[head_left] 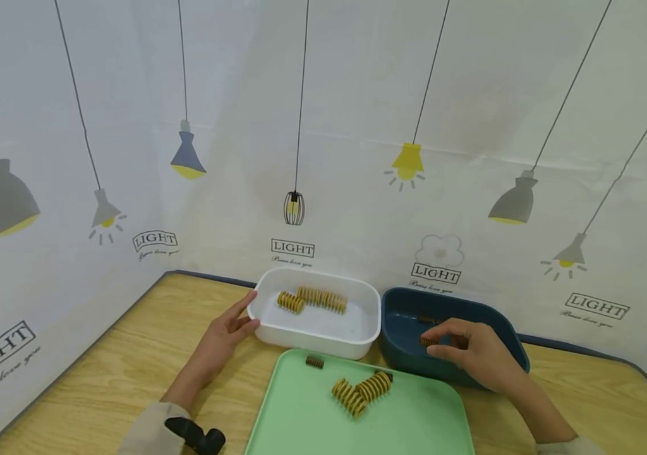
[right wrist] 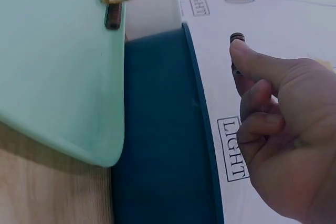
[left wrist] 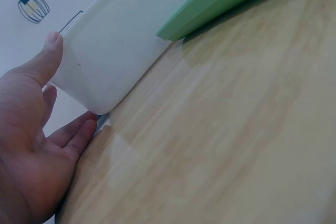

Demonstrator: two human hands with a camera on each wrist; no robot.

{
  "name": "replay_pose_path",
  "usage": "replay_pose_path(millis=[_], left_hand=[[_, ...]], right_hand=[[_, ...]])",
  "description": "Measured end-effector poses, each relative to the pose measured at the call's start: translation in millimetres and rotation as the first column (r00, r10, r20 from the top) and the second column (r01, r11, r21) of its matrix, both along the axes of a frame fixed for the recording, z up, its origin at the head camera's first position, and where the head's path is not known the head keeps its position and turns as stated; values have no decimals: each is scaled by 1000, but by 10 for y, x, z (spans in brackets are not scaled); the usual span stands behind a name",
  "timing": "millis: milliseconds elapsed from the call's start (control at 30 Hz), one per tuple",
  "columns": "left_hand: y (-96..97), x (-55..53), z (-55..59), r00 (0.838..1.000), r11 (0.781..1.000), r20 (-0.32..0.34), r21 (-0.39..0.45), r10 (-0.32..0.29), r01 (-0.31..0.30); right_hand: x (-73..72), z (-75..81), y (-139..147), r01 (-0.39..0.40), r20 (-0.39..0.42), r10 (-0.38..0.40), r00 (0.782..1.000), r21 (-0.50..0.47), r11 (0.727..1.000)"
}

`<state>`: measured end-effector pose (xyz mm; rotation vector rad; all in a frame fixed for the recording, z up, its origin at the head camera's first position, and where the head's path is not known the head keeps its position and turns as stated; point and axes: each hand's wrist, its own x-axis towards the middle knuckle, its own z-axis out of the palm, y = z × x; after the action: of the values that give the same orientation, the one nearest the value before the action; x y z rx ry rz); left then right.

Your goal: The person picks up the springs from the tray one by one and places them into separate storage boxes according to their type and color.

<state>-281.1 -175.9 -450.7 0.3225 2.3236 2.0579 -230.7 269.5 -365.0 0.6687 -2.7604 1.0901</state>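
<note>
My right hand (head_left: 479,351) pinches a small dark brown spring (head_left: 428,341) between thumb and fingertips, above the dark blue bin (head_left: 454,373). The spring's end (right wrist: 237,37) shows past the thumb in the right wrist view. Inside that bin lies another dark spring (head_left: 429,320). My left hand (head_left: 218,344) touches the left end of the white bin (head_left: 318,338), its thumb and fingers spread against the wall (left wrist: 100,66). Several yellow springs (head_left: 312,297) lie in the white bin. On the green tray (head_left: 312,423) are two larger yellow springs (head_left: 360,393) and a small dark spring (head_left: 314,362).
Both bins stand side by side behind the tray on a wood-grain table (head_left: 187,309). A white sheet printed with lamps (head_left: 352,215) rises behind them. Another dark spring (right wrist: 113,16) partly shows beside the yellow springs on the tray.
</note>
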Motion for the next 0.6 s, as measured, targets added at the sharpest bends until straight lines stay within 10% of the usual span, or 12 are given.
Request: replay_pose_path(millis=[600], left_hand=[[-11,1,-3,1000,1000,-8,16,-13,13]], right_hand=[[-393,-87,56,-24,127,32,991,-63,998]])
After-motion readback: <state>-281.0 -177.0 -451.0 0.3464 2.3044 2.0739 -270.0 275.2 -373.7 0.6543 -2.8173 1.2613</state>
